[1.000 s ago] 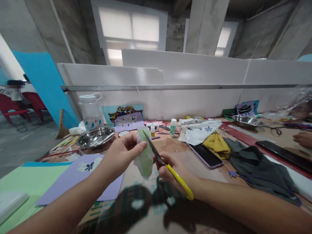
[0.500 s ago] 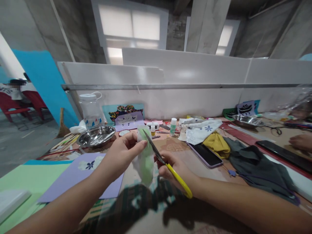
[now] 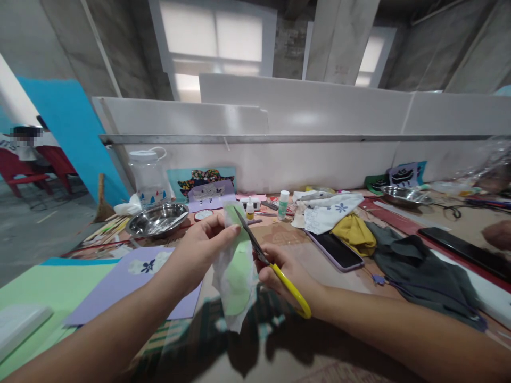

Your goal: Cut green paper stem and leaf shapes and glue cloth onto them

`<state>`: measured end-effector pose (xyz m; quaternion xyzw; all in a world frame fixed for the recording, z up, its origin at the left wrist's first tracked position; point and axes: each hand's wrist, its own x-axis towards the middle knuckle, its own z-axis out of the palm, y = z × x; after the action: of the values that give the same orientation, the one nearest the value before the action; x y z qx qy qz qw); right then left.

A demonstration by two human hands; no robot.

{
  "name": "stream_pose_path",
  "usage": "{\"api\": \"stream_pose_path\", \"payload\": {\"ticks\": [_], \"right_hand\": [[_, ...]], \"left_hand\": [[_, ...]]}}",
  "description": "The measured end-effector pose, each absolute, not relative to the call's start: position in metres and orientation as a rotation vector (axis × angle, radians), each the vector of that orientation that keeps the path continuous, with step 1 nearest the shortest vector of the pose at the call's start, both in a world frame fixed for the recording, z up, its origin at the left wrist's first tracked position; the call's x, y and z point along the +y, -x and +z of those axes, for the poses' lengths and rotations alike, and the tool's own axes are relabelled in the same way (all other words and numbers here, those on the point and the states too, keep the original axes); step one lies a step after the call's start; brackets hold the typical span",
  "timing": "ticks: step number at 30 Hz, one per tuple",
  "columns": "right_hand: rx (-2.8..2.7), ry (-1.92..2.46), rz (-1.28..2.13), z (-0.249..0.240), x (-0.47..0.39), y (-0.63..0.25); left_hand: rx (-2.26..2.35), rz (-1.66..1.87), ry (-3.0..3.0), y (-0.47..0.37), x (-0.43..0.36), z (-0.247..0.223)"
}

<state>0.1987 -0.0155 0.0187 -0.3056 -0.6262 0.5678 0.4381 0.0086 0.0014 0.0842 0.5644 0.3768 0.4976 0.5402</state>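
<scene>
My left hand (image 3: 207, 239) pinches the upper part of a thin white sheet with a light green shape (image 3: 238, 282) on it; whether the sheet is cloth or paper I cannot tell. The piece hangs upright above the table. My right hand (image 3: 285, 276) is closed around yellow-handled scissors (image 3: 290, 289), whose blades point up and to the left against the top right edge of the piece. Below and left lies a purple sheet of paper (image 3: 107, 287) with a white patch and a dark blue flower on it.
A metal bowl (image 3: 155, 221) and a clear plastic jug (image 3: 148, 178) stand at the back left. A glue stick (image 3: 283, 205) stands behind my hands. To the right lie a phone (image 3: 337, 250), yellow cloth (image 3: 355, 235) and dark grey cloth (image 3: 423, 276). Another person's hand (image 3: 497, 234) shows at the right edge.
The hanging piece has turned, so more of its green face and white margin shows, and its lower end reaches further down. Both hands keep their hold.
</scene>
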Motion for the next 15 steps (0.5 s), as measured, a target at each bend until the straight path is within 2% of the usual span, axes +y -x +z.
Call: {"api": "stream_pose_path", "payload": {"ticks": [8,15], "right_hand": [[-1.631,0.765,1.399,0.0263,-0.0245,-0.1984],[-1.603,0.667,1.391,0.0246,-0.0216,-0.1946]], "left_hand": [[0.900,1.179,-1.175,-0.0156,-0.0048,0.0860],[0.925,1.211,-1.269,-0.0188,-0.0062,0.0772]]}}
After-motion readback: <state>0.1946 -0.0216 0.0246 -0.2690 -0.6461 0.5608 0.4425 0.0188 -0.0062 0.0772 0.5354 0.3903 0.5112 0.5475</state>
